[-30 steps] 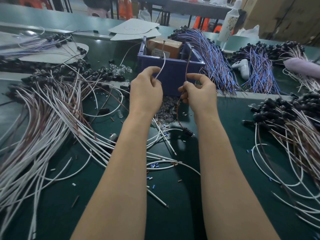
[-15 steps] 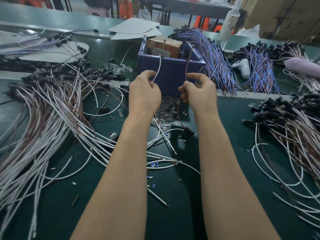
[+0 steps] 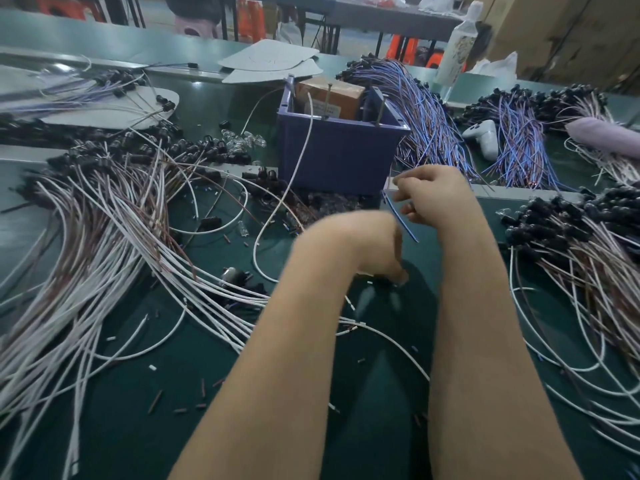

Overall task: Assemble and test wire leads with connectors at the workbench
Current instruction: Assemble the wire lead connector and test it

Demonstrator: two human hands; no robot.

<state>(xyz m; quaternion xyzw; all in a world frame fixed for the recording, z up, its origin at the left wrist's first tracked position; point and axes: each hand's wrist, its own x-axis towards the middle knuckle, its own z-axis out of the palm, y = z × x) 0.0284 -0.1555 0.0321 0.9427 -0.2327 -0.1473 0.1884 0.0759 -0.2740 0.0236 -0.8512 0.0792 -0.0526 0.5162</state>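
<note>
two hands over green desk (image 3: 138, 427). right hand (image 3: 436, 199) near blue bin (image 3: 339, 157), fingers (image 3: 410, 181) curled round thin dark wire lead (image 3: 403, 221). left hand (image 3: 374, 251) blurred, low at desk, grip unclear. white lead (image 3: 300, 150) hung from bin.

Left forearm (image 3: 277, 358) and right forearm (image 3: 485, 341) were bare and reached forward side by side. The left hand (image 3: 375, 247) was motion-blurred, with the wrist bent sharply and the fingers pointing down. Its fingertips (image 3: 398, 277) sat low, below and just left of the right hand's grip; whether they held anything could not be told. The right hand (image 3: 436, 195) was raised higher, back uppermost, fingers (image 3: 403, 183) loosely curled toward the left hand, thumb hidden. Its hold was unclear.
</note>
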